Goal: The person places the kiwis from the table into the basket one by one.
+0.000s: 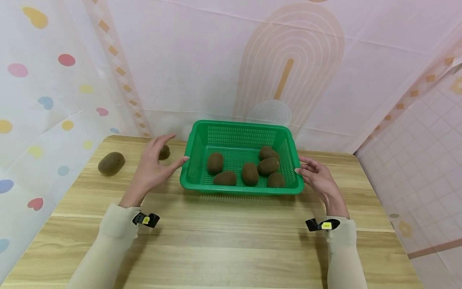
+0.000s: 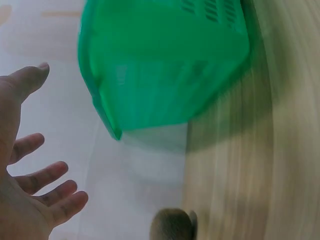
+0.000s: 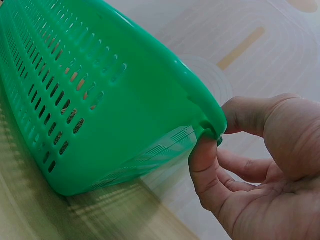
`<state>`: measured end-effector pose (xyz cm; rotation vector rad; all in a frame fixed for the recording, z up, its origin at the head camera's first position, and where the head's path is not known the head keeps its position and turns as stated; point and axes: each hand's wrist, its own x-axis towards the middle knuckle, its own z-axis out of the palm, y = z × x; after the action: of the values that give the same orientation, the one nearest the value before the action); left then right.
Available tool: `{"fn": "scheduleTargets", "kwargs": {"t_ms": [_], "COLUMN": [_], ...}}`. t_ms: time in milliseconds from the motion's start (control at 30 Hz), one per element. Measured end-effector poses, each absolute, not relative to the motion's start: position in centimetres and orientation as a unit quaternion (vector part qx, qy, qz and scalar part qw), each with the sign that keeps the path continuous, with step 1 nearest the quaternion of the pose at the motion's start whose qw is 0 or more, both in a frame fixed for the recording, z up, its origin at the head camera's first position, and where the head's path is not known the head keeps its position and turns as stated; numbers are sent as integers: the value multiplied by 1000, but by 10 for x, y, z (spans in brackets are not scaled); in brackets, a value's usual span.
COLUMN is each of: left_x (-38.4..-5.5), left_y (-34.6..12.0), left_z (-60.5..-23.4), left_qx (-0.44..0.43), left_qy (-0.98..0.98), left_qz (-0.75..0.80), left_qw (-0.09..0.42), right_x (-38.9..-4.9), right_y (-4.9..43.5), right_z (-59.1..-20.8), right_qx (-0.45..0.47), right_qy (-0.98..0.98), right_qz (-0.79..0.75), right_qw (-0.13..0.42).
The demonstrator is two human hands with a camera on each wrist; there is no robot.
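Note:
A green plastic basket (image 1: 242,189) with slotted walls holds several brown kiwis (image 1: 250,174). My right hand (image 1: 319,180) is at its right end; in the right wrist view the thumb and index finger pinch the basket's rim (image 3: 175,65). Beside the left end, my left hand (image 1: 153,166) has its fingers spread. The left wrist view shows a gap between that hand (image 2: 35,185) and the basket (image 2: 160,65). One kiwi (image 1: 164,152) lies just behind the left hand, partly hidden by it. Farther left rests another kiwi (image 1: 111,163).
Everything stands on a wood-grain table (image 1: 231,241). A pale patterned cloth (image 1: 195,72) hangs behind the table's back edge, close to the basket. Similar printed sheets (image 1: 43,132) rise along the left and right sides.

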<state>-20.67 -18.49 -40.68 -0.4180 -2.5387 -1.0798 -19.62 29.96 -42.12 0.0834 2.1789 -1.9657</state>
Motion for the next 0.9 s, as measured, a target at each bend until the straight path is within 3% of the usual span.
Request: {"fn": "scheduleTargets", "kwargs": {"t_ms": [167,533,900], "left_x": [-218,-237,-251], "left_y": [-197,-223,-236], "left_z": [-418,-441,-453], "left_qx": [-135,-54,-26], "left_qy": [-900,-919,-929], "left_qz": [-376,-369,-358], "left_qw": [175,128,91], "right_x": [-196,-196,-196], "right_y": [300,299,299], "right_z": [-421,-421,-421], "right_qx": [29,28,28], "right_qy": [743,736,740], "right_qz": [-661,-669,-664], "right_qw": [102,104,105]}}
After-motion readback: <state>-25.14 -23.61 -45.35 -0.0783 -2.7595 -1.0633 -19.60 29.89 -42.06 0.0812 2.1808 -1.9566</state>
